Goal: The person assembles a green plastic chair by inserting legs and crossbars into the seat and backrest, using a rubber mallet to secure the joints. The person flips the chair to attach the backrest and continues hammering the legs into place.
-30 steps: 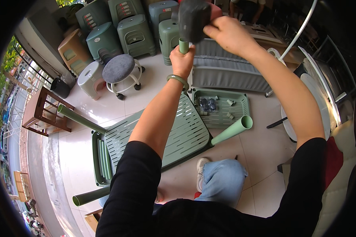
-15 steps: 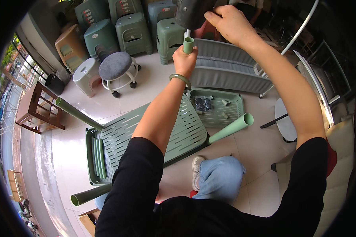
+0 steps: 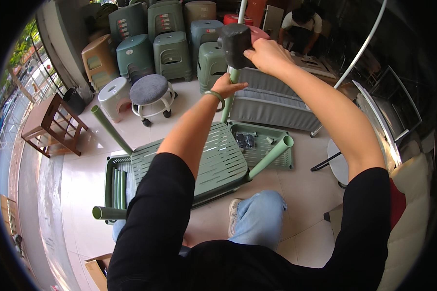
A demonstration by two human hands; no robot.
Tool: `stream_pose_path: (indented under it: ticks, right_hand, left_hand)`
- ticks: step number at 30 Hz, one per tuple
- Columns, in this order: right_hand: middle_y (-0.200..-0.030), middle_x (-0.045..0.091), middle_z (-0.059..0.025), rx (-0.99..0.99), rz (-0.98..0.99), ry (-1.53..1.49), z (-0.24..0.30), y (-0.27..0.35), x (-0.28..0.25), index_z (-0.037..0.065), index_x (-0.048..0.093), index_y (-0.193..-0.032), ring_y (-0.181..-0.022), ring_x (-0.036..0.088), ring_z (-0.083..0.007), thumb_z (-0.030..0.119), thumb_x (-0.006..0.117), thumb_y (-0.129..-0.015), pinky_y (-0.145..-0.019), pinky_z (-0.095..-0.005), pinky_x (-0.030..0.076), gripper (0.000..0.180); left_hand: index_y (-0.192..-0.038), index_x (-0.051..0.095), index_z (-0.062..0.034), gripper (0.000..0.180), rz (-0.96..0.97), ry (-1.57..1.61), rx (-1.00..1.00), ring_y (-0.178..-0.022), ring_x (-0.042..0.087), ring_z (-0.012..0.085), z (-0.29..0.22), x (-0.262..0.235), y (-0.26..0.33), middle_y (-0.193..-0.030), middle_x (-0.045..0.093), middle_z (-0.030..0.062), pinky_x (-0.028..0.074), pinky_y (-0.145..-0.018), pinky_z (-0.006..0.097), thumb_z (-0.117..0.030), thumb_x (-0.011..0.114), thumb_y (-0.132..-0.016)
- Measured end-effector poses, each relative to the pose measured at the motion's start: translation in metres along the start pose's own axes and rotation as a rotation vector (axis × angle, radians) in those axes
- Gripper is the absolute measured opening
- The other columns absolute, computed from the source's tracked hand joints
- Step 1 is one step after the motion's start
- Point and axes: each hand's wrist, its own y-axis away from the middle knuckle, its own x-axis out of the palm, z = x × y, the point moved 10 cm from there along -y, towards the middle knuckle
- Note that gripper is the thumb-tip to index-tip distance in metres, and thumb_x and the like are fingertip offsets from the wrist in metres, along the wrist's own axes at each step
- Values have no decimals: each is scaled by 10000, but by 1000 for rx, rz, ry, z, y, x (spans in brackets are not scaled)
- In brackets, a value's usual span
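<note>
My right hand [image 3: 271,57] is closed on a mallet whose thick black head [image 3: 235,46] is right over the top of an upright green tube [image 3: 226,110]. The head hides the tube's upper end, so contact cannot be told for sure. My left hand [image 3: 226,86] grips this tube just below, thumb stretched to the right. The tube rises from the far corner of a slatted green shelf [image 3: 194,162]. Other green tubes stand at its corners: one at far left [image 3: 111,130], one at right [image 3: 272,157], one at near left [image 3: 109,213].
Under the shelf's left side, a green tray [image 3: 109,182] holds several thin tubes. Another tray [image 3: 281,160] at right holds small fittings and a plastic bag. Beyond are a grey rolling stool [image 3: 151,89], stacked plastic stools [image 3: 172,56], a grey fabric bin [image 3: 272,106] and another person [image 3: 301,26].
The mallet has come down to the tube's top, which showed open below it before. My left hand still holds the tube, its thumb now stretched out. The view has tilted upward.
</note>
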Motion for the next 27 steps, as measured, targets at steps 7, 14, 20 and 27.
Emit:
stream_pose_path:
  ticks: [7, 14, 20, 27]
  right_hand:
    - [-681, 558, -58, 92, 84, -652, 51, 18, 5, 10, 591, -827, -469, 494, -145, 402, 570, -925, -448, -307, 441, 405]
    - [-579, 477, 3, -205, 277, -678, 203, 46, 61, 43, 568, -777, -380, 385, -75, 314, 580, -948, -350, -254, 284, 320]
    - [-625, 549, -47, -474, 174, -446, 317, 51, 64, 3, 625, -831, -519, 502, -137, 332, 603, -916, -492, -292, 377, 341]
    - [-730, 646, -208, -473, -53, -616, 360, 44, 32, -1, 663, -844, -725, 665, -346, 199, 541, -929, -639, -413, 493, 249]
  left_hand:
    - [-1217, 609, -34, 832, 287, -732, -71, -1147, 588, 290, -17, -234, 108, -1195, 634, 158, 463, -934, 414, -718, 627, -743]
    - [-1408, 374, -27, 893, -260, -32, -110, -1288, 473, 299, 85, -378, 293, -1353, 506, 227, 339, -1101, 433, -510, 763, -764]
    - [-976, 638, -10, 406, -503, 289, 7, -819, 595, 146, 147, -298, 264, -881, 658, 78, 482, -793, 307, -336, 775, -777]
    - [-753, 641, 10, 328, -872, 254, 76, -598, 600, 279, 164, -308, 266, -651, 632, 166, 494, -642, 367, -312, 704, -746]
